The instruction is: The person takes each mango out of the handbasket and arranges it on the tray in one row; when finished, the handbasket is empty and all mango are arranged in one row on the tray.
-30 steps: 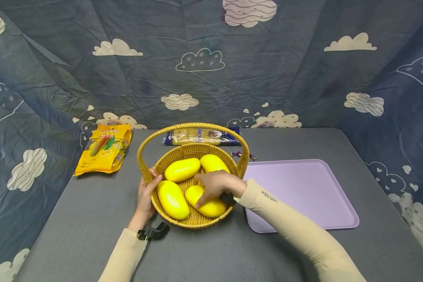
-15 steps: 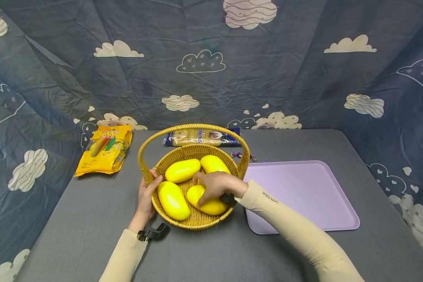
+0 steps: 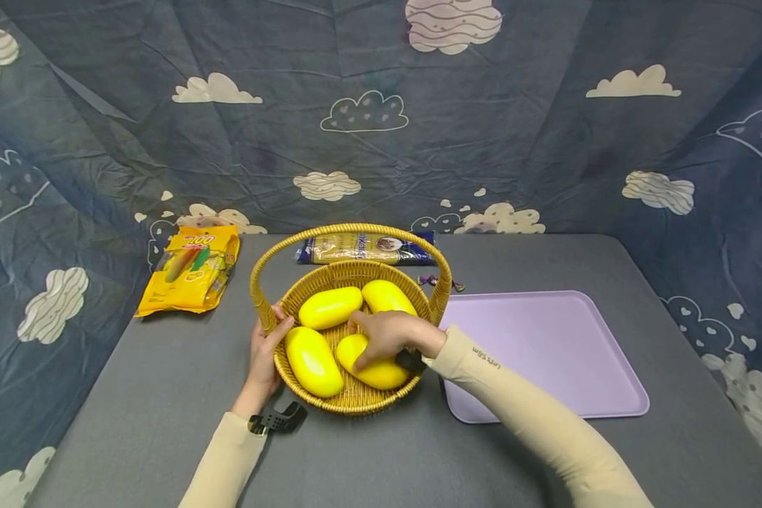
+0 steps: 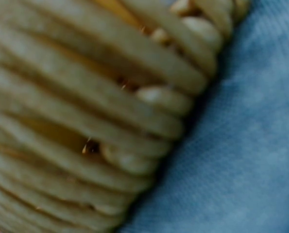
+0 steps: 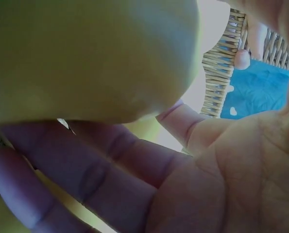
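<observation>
A round wicker basket (image 3: 355,408) with a tall arched handle stands mid-table and holds several smooth yellow mangoes. My left hand (image 3: 262,361) grips its left side, thumb over the rim beside the handle's foot. Inside, my right hand (image 3: 391,333) grasps the front right mango (image 3: 384,375), thumb on the near side. In the right wrist view, that mango (image 5: 95,63) fills the upper left, with the fingers running beneath it. Another mango (image 3: 313,361) lies front left, one (image 3: 330,307) back left and one (image 3: 386,295) back right. The left wrist view shows only blurred basket weave (image 4: 86,97) and blue cloth.
Right of the basket lies a lilac tray (image 3: 546,353), its near left corner close to the right forearm. A yellow candy bag (image 3: 190,271) is at the left. Behind the basket are a blue-and-yellow packet (image 3: 362,248) and a small purple-wrapped candy (image 3: 441,281). Cloud-print cloth (image 3: 514,141) surrounds the table.
</observation>
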Motion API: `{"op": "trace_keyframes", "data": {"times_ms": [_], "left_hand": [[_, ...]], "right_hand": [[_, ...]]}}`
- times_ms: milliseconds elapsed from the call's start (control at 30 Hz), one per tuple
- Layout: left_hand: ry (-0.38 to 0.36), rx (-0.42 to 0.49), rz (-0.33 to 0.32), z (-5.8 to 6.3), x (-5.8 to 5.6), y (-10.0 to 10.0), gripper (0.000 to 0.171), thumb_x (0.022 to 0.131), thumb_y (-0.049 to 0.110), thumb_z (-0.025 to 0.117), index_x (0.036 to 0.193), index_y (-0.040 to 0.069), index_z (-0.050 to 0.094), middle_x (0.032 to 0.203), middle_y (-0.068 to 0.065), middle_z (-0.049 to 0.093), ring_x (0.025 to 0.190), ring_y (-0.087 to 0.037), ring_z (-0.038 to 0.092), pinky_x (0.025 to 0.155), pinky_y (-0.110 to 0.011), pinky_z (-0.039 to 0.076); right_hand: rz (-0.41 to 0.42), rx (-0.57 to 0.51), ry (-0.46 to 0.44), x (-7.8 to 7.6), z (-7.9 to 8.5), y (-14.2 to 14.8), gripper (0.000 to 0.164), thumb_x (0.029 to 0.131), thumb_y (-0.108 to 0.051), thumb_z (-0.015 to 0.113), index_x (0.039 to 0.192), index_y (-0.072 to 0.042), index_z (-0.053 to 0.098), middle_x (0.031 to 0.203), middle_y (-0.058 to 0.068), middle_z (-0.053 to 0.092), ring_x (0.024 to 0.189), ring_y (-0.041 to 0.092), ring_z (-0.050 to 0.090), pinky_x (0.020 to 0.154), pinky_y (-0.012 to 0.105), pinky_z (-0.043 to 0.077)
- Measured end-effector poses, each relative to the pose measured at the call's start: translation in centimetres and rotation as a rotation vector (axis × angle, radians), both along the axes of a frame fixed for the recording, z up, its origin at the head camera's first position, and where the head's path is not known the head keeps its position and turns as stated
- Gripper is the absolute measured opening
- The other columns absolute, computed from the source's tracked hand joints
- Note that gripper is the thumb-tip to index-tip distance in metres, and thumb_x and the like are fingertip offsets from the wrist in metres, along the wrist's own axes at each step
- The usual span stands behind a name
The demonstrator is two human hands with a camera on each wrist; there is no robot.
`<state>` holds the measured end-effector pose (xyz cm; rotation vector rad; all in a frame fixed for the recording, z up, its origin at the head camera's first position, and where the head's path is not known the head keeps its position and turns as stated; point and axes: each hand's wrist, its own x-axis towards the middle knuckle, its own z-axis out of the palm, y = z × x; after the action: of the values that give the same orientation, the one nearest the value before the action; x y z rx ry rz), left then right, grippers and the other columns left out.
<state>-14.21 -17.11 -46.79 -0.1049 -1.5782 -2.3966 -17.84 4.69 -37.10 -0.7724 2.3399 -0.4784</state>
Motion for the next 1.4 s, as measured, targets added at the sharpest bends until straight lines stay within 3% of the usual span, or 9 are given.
{"op": "trace_keyframes", "data": {"times_ms": [167,367,800,1100,1400], "left_hand": [[0.003,-0.006,-0.001,0.0,0.0,0.1,0.012,0.091,-0.003,0.053,0.096,-0.002,0.043,0.099,-0.009,0.044,0.086,-0.014,0.041,0.078,-0.024,0.033],[0.012,-0.007,0.0,-0.1,-0.1,0.0,0.013,0.091,0.0,0.056,0.096,0.0,0.045,0.096,-0.007,0.044,0.084,-0.014,0.041,0.077,-0.024,0.033],[0.009,-0.015,-0.011,-0.2,0.0,-0.1,0.01,0.091,-0.001,0.054,0.096,0.004,0.046,0.099,-0.008,0.044,0.086,-0.014,0.042,0.078,-0.024,0.033],[0.006,-0.021,-0.013,-0.2,0.0,-0.1,0.012,0.092,0.0,0.054,0.098,0.0,0.044,0.1,-0.009,0.044,0.088,-0.015,0.041,0.079,-0.025,0.033],[0.011,-0.014,-0.016,-0.2,0.0,-0.1,0.012,0.091,0.001,0.055,0.097,0.0,0.045,0.097,-0.007,0.044,0.087,-0.015,0.042,0.078,-0.024,0.034]], "right_hand": [[-0.001,-0.005,-0.001,0.0,0.0,0.2,0.05,0.075,-0.035,0.078,0.112,-0.022,0.047,0.096,0.003,0.057,0.083,0.019,0.053,0.077,0.033,0.041],[-0.011,-0.029,0.037,0.2,0.5,0.4,0.051,0.075,-0.041,0.077,0.113,-0.025,0.046,0.099,0.002,0.058,0.083,0.02,0.054,0.075,0.035,0.041],[-0.078,-0.188,0.05,0.5,1.5,1.2,0.057,0.078,-0.045,0.073,0.121,-0.024,0.041,0.097,0.005,0.057,0.083,0.02,0.054,0.074,0.034,0.041],[-0.184,-0.355,0.124,1.6,2.1,2.2,0.062,0.078,-0.049,0.072,0.125,-0.024,0.04,0.103,0.006,0.057,0.088,0.018,0.055,0.075,0.036,0.043],[-0.26,-0.569,0.183,2.7,2.3,3.4,0.06,0.08,-0.043,0.073,0.128,-0.028,0.04,0.102,0.004,0.055,0.079,0.021,0.054,0.066,0.034,0.045]]}}
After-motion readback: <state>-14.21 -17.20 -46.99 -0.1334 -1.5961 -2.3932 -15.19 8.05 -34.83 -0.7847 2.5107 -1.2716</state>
